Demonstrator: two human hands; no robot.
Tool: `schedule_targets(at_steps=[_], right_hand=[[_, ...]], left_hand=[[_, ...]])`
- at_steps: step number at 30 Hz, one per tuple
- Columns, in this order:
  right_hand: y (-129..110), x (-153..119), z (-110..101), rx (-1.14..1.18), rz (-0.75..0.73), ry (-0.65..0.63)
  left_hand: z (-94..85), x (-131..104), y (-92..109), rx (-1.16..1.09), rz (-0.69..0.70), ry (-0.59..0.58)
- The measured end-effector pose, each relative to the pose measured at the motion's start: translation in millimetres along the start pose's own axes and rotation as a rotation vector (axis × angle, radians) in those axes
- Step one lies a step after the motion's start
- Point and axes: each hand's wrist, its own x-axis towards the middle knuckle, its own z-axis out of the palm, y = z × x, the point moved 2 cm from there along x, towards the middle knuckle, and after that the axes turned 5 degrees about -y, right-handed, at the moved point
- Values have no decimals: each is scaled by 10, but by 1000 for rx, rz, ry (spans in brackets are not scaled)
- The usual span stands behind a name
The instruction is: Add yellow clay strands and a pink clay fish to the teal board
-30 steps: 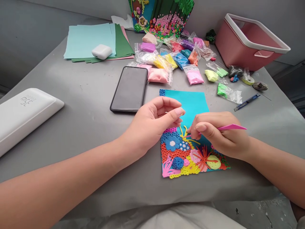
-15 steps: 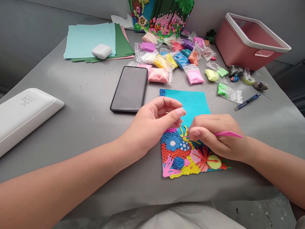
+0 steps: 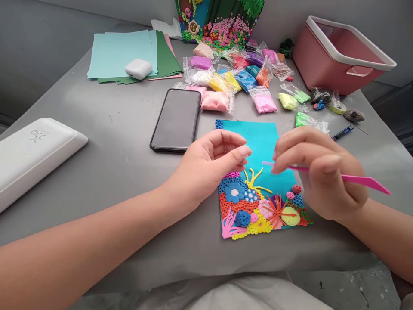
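A turquoise sheet point(image 3: 254, 137) lies on the table, its lower part covered in raised modelling-clay shapes: a blue flower point(image 3: 234, 192), an orange spiky burst point(image 3: 278, 212) and thin yellow strands point(image 3: 253, 178). Above the sheet's left edge, my left hand point(image 3: 214, 161) is closed in a pinch on a bit of yellow clay, mostly hidden by the fingertips. My right hand point(image 3: 322, 172) grips a pink clay tool point(image 3: 364, 181) between thumb and fingers. It is raised over the sheet's right side, with the tool's thin tip pointing left, apart from the strands.
Beyond the sheet lie a phone point(image 3: 177, 120) and several bags of coloured clay point(image 3: 263, 101). A pink basket point(image 3: 335, 69) stands back right near a cutter point(image 3: 343, 132). Paper sheets point(image 3: 119, 49) with a white case point(image 3: 138, 69) lie back left; a white power bank point(image 3: 38, 150) sits left.
My right hand has lifted off the yellow strands and moved right with the pink tool, uncovering red and pink balls on the sheet. My left hand has stayed almost still.
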Motion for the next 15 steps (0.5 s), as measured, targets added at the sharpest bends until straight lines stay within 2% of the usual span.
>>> schedule_targets(at_steps=[2, 5, 7, 15], right_hand=[[-13, 18, -10, -114, 8, 55], [-25, 49, 20, -185, -33, 4], [-28, 62, 35, -187, -54, -32], [-38, 71, 35, -147, -67, -7]], left_hand=[[3, -13, 3, 19, 10, -32], [14, -36, 7, 30, 29, -109], [21, -46, 7, 13, 34, -150], [30, -40, -1, -27, 10, -198]])
